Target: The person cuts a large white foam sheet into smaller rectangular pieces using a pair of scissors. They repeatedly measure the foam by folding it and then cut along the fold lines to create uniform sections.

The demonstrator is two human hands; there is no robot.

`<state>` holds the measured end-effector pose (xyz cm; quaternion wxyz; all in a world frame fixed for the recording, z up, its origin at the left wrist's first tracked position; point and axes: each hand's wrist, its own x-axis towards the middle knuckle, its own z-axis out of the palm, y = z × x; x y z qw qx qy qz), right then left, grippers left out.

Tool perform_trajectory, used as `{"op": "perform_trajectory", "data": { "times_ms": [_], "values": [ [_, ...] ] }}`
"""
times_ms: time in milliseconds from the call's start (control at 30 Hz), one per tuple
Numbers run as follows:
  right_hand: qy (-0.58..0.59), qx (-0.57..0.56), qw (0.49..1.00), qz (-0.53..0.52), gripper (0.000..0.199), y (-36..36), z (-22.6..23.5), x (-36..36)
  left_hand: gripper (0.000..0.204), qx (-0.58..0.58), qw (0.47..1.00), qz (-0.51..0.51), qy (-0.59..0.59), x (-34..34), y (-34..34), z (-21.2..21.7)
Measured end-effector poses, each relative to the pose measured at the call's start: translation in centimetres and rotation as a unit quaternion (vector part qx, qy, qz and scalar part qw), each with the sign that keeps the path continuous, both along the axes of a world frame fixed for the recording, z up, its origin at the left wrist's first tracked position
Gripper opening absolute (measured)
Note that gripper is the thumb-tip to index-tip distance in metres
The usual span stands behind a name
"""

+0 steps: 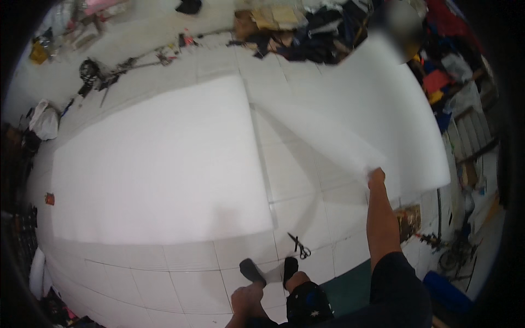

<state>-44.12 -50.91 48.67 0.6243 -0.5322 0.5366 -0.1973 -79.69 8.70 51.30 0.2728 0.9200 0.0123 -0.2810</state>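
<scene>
My right hand (376,176) is stretched forward and closed on the near left edge of a large white sheet (404,126), which looks like thin packing foam. The sheet's left edge is lifted off the floor and casts a shadow on the tiles. My left hand (247,299) hangs low beside my left leg; its fingers are too unclear to make out. To the left, another white sheet (158,164) lies flat on the floor. Black-handled scissors (299,246) lie on the tiles just ahead of my feet in dark socks.
At the far right another person (399,27) is by the sheet's far end. Piles of cloth and bags (311,33) line the back and right sides. A standing fan (90,71) is at the far left. A small orange-brown item (50,198) sits on the flat sheet's left edge.
</scene>
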Motion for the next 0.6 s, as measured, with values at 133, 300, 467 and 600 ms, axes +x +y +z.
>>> {"op": "perform_trajectory", "data": {
  "times_ms": [133,300,467,600],
  "values": [
    [-0.058,0.002,0.997,-0.055,0.041,0.3,10.4,-0.1,0.027,-0.057,0.993,-0.021,-0.100,3.0,-0.8,6.6],
    [-0.143,-0.003,0.986,-0.081,0.047,0.6,17.2,-1.9,0.034,-0.076,0.986,0.129,-0.072,9.4,6.3,6.6],
    [-0.042,-0.277,0.956,0.085,0.053,5.6,18.7,-9.3,0.034,-0.034,0.958,0.274,-0.082,12.8,7.3,10.4],
    [-0.014,-0.302,0.852,0.428,0.036,17.6,19.2,-14.4,0.053,-0.240,0.940,0.241,-0.023,17.2,-0.4,17.0]
  ]
}}
